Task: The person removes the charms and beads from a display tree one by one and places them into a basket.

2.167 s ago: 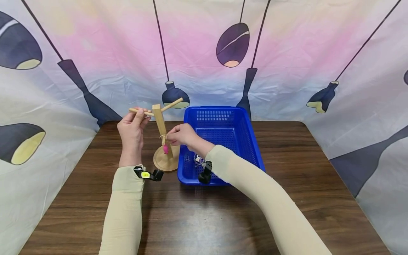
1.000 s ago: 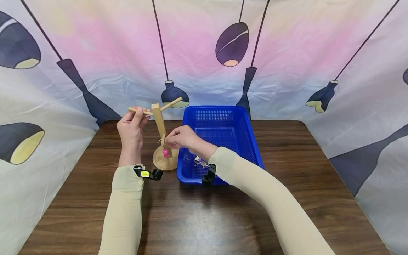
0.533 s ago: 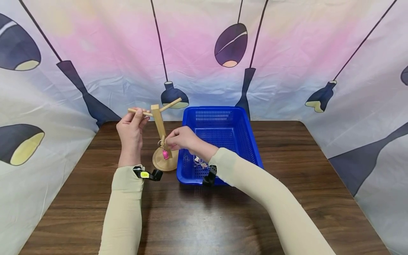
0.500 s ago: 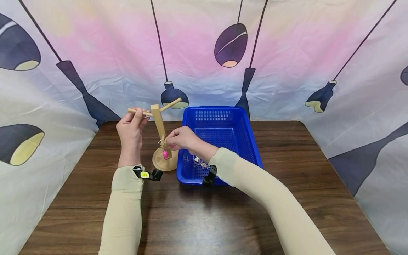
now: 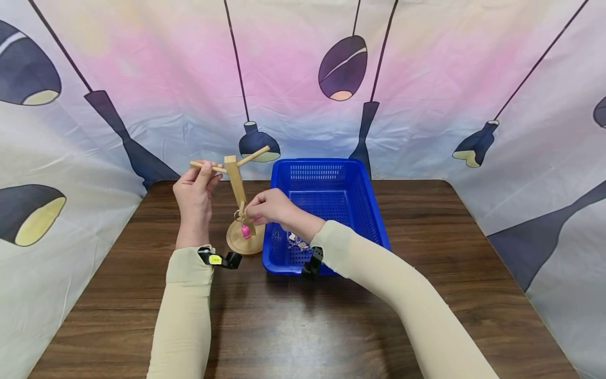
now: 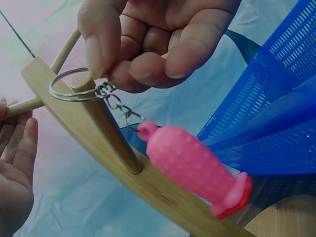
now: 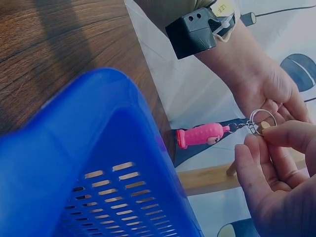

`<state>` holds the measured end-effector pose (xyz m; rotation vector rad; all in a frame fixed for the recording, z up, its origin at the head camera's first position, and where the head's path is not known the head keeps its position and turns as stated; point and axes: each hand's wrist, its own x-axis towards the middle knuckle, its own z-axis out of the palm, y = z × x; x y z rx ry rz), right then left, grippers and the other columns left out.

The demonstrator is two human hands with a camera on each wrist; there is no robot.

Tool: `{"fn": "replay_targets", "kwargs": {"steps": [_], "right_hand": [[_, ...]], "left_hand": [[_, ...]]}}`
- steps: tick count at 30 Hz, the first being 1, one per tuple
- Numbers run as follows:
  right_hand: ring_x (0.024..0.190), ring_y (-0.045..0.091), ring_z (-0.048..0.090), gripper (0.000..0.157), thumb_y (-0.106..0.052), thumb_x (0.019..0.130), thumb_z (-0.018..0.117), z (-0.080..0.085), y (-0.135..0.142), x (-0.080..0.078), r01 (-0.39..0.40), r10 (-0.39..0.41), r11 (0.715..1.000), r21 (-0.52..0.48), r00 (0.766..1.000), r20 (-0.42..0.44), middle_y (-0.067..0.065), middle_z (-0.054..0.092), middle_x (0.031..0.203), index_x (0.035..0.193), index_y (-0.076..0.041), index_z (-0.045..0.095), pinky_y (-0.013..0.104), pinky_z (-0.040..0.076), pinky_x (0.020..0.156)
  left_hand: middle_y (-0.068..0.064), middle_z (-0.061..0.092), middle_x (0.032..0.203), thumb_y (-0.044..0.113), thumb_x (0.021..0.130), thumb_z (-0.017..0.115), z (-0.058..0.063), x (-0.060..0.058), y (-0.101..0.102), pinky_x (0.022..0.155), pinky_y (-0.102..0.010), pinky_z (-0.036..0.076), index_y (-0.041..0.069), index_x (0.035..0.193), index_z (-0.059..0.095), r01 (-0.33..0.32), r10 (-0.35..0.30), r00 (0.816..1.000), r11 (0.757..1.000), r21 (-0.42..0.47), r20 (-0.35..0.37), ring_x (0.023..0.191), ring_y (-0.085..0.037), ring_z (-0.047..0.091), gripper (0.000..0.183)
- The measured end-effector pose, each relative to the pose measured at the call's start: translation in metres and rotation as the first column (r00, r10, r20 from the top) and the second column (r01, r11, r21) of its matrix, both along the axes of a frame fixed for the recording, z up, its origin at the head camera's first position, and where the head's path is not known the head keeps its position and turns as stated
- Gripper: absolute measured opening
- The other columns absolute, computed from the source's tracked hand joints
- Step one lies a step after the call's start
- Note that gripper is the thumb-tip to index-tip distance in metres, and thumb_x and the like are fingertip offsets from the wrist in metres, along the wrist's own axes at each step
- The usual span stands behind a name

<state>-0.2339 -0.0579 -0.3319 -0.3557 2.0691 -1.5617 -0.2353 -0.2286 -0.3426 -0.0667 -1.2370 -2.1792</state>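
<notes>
Your pale wooden peg stand with a round base (image 5: 240, 210) stands upright on the table, just beside the blue basket, its top pegs slanting outward. The pink rubbery keychain charm on a silver split ring (image 6: 195, 165) hangs from a short lower peg, the ring looped over the peg's tip and the charm dangling tilted on its little chain.

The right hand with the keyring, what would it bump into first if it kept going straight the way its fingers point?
Probably the wooden stand. The right hand pinches the keyring, already looped over the stand's lower peg, so the post behind it comes first. Beyond that sits the left hand; depth is uncertain.
</notes>
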Motion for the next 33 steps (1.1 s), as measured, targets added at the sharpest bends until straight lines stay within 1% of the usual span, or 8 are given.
{"fn": "replay_targets", "kwargs": {"steps": [6, 10, 13, 17, 20, 25, 29, 33], "right_hand": [[0.099, 0.036, 0.072, 0.012, -0.003, 0.091, 0.066, 0.001, 0.001, 0.001, -0.015, 0.015, 1.000, 0.009, 1.000, -0.014, 0.023, 0.073, 0.105, 0.099, 0.006, 0.070, 0.026, 0.064, 0.072], [0.076, 0.022, 0.072, 0.012, -0.002, 0.091, 0.066, 0.001, 0.002, 0.002, -0.037, 0.037, 0.999, 0.004, 0.999, -0.028, 0.023, 0.073, 0.102, 0.099, 0.007, 0.070, 0.028, 0.064, 0.074], [0.069, 0.012, 0.067, 0.012, -0.002, 0.091, 0.066, 0.002, 0.003, 0.003, -0.051, 0.051, 0.999, 0.012, 0.998, -0.037, 0.022, 0.073, 0.101, 0.098, 0.007, 0.070, 0.031, 0.064, 0.077], [0.082, 0.026, 0.073, 0.013, -0.003, 0.091, 0.066, 0.005, 0.007, 0.003, -0.066, 0.067, 0.998, 0.024, 0.997, -0.045, 0.021, 0.073, 0.102, 0.099, 0.006, 0.069, 0.031, 0.064, 0.079], [0.089, 0.030, 0.073, 0.013, -0.004, 0.092, 0.065, 0.009, 0.010, 0.003, -0.076, 0.077, 0.997, 0.019, 0.996, -0.052, 0.022, 0.073, 0.103, 0.100, 0.006, 0.069, 0.028, 0.064, 0.076], [0.078, 0.020, 0.069, 0.012, -0.002, 0.091, 0.064, 0.016, 0.017, 0.001, -0.077, 0.077, 0.997, -0.002, 0.996, -0.051, 0.014, 0.071, 0.091, 0.099, 0.005, 0.069, 0.029, 0.064, 0.078], [0.075, 0.016, 0.066, 0.010, -0.003, 0.091, 0.066, 0.020, 0.021, -0.001, -0.082, 0.081, 0.997, -0.013, 0.995, -0.053, 0.009, 0.069, 0.087, 0.097, 0.005, 0.069, 0.038, 0.063, 0.088], [0.075, 0.014, 0.066, 0.008, -0.003, 0.091, 0.066, 0.023, 0.026, -0.005, -0.080, 0.080, 0.997, -0.005, 0.995, -0.056, 0.008, 0.069, 0.089, 0.096, 0.004, 0.068, 0.041, 0.062, 0.091]], "left_hand": [[-0.001, 0.073, 0.081, 0.007, 0.092, 0.068, 0.000, 0.000, 0.000, 0.071, -0.018, 0.062, 0.008, 0.085, 0.073, -0.011, 0.011, 1.000, 1.000, -0.027, 0.006, 0.078, -0.008, 0.072, 0.008], [-0.001, 0.073, 0.082, 0.007, 0.092, 0.069, -0.001, 0.000, 0.000, 0.071, -0.018, 0.062, 0.008, 0.086, 0.073, -0.007, 0.007, 1.000, 1.000, -0.024, 0.003, 0.078, -0.008, 0.072, 0.007], [-0.002, 0.073, 0.082, 0.007, 0.091, 0.069, 0.000, 0.000, 0.000, 0.071, -0.018, 0.062, 0.007, 0.086, 0.073, 0.003, -0.003, 1.000, 1.000, -0.019, 0.002, 0.078, -0.009, 0.072, 0.006], [-0.002, 0.073, 0.081, 0.007, 0.091, 0.070, 0.000, 0.000, 0.000, 0.070, -0.019, 0.062, 0.007, 0.085, 0.073, 0.003, -0.003, 1.000, 1.000, -0.013, 0.002, 0.077, -0.009, 0.071, 0.006], [-0.002, 0.073, 0.081, 0.007, 0.091, 0.070, 0.000, 0.000, 0.000, 0.070, -0.019, 0.062, 0.004, 0.087, 0.072, -0.002, 0.002, 1.000, 1.000, -0.007, -0.001, 0.076, -0.009, 0.071, 0.005], [-0.003, 0.073, 0.081, 0.007, 0.090, 0.071, 0.000, -0.001, -0.001, 0.069, -0.019, 0.062, -0.001, 0.090, 0.070, 0.005, -0.005, 1.000, 1.000, 0.006, -0.005, 0.076, -0.009, 0.071, 0.008], [-0.002, 0.073, 0.081, 0.007, 0.090, 0.070, 0.000, 0.000, -0.001, 0.070, -0.019, 0.062, 0.002, 0.089, 0.071, 0.004, -0.004, 1.000, 1.000, 0.000, -0.001, 0.077, -0.009, 0.072, 0.005], [-0.001, 0.073, 0.081, 0.008, 0.091, 0.070, -0.001, 0.000, -0.001, 0.071, -0.019, 0.062, 0.007, 0.087, 0.072, 0.004, -0.004, 1.000, 1.000, -0.014, 0.006, 0.078, -0.009, 0.072, 0.005]]}}
